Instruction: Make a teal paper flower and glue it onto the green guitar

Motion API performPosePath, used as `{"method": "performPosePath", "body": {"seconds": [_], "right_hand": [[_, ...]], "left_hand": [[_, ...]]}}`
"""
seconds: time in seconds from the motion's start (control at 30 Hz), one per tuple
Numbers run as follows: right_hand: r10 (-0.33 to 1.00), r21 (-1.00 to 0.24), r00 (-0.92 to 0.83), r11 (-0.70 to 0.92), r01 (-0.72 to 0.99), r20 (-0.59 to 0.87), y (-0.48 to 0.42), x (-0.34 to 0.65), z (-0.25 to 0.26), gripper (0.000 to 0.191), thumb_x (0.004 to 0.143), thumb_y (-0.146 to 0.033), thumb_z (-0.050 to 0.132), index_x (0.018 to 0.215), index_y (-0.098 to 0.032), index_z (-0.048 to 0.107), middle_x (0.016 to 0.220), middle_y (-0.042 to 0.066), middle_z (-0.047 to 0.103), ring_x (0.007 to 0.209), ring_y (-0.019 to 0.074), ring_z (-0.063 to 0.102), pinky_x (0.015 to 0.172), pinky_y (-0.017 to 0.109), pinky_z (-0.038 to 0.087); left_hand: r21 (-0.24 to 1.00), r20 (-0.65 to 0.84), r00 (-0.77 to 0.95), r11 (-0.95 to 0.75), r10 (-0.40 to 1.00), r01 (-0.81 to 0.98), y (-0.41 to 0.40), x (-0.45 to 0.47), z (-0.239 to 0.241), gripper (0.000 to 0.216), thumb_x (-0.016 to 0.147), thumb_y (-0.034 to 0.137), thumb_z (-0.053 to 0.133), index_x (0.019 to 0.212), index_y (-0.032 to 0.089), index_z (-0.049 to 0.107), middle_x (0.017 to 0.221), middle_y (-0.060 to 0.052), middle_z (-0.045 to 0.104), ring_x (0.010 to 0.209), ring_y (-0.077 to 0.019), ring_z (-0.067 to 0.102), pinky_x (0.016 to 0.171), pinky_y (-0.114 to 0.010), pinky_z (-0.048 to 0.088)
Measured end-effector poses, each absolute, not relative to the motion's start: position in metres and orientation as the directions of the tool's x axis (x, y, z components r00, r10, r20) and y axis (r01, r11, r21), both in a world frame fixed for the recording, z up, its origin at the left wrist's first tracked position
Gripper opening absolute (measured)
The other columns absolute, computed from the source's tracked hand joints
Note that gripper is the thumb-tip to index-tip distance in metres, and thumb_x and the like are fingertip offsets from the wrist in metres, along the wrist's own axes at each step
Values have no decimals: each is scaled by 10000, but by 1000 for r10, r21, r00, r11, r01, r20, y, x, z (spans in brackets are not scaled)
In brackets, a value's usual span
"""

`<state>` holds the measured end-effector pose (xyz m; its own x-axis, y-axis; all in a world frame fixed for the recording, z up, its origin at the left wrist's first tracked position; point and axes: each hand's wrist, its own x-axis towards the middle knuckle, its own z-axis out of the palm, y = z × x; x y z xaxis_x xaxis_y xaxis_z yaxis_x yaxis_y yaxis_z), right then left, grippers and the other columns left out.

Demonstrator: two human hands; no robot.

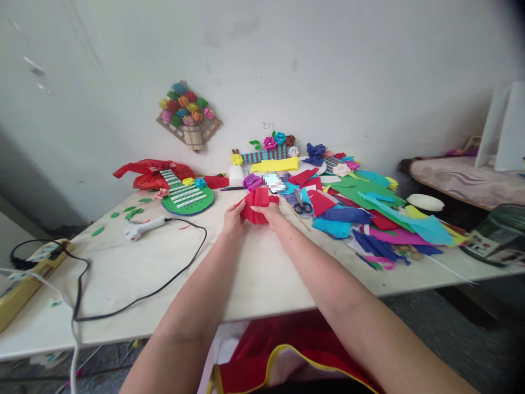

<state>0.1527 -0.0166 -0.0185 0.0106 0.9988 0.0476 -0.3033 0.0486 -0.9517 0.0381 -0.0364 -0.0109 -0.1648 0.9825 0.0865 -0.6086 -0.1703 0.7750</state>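
Both my hands hold one piece of red crepe paper (257,207) above the middle of the table. It shows creases and looks folded or layered. My left hand (234,219) grips its left edge, and my right hand (271,213) pinches it from the right with the thumb on top. Some fingers are hidden behind the paper. Just right of my right hand lie scissors (302,207) with dark handles and a thin wooden stick (298,218). Beyond the paper are a blurred-out phone-like object (274,183) and a crumpled purple paper (252,181).
Coloured paper pieces (344,213) pile up on the right, near a glass jar (498,235). At left, a glue gun (144,226) trails a black cable across the table past green paper leaves (129,209). A green guitar-shaped board (188,198) and a power strip (35,273) are also there.
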Motion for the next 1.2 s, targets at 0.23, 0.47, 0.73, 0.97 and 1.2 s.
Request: {"method": "performPosePath", "body": {"seconds": [0.23, 0.47, 0.73, 0.97, 1.2], "right_hand": [[998, -941, 25, 65, -332, 60, -20, 154, -15, 371, 431, -213, 793, 771, -166, 652, 800, 31, 702, 816, 216, 651, 767, 348, 522], [1000, -948, -7, 20, -319, 23, -21, 155, -14, 378, 456, -237, 791, 801, -168, 652, 815, 39, 704, 827, 224, 655, 754, 344, 528], [999, -959, 31, 42, -281, 35, -24, 154, -12, 421, 459, -253, 794, 839, -164, 636, 842, 59, 694, 819, 233, 652, 732, 349, 533], [997, -967, 41, 74, -242, 66, -21, 157, -13, 382, 475, -209, 770, 829, -169, 631, 849, 54, 693, 838, 229, 648, 754, 350, 528], [996, -977, -48, 65, -204, 77, -17, 164, -15, 443, 446, -232, 795, 856, -173, 637, 840, 40, 693, 827, 216, 648, 772, 363, 526]], "left_hand": [[803, 21, -142, -101, 990, -587, -34, 35, -11, 202, 537, 185, 770, 677, 117, 642, 651, -39, 664, 580, -132, 594, 564, -243, 484], [862, 52, -99, -95, 994, -498, -34, 32, -14, 303, 495, 248, 799, 718, 98, 659, 669, -44, 662, 587, -127, 593, 593, -253, 478], [882, 84, -97, -119, 992, -457, -31, 33, -18, 357, 496, 292, 802, 759, 96, 659, 710, -60, 664, 611, -139, 603, 616, -274, 486], [910, 70, -90, -100, 994, -402, -33, 33, -15, 370, 485, 358, 800, 709, 119, 629, 653, -42, 637, 571, -141, 586, 573, -283, 484], [988, 98, -69, -106, 993, -112, -41, 27, -7, 426, 502, 507, 762, 641, 136, 605, 600, -30, 603, 560, -130, 553, 553, -252, 454]]}}
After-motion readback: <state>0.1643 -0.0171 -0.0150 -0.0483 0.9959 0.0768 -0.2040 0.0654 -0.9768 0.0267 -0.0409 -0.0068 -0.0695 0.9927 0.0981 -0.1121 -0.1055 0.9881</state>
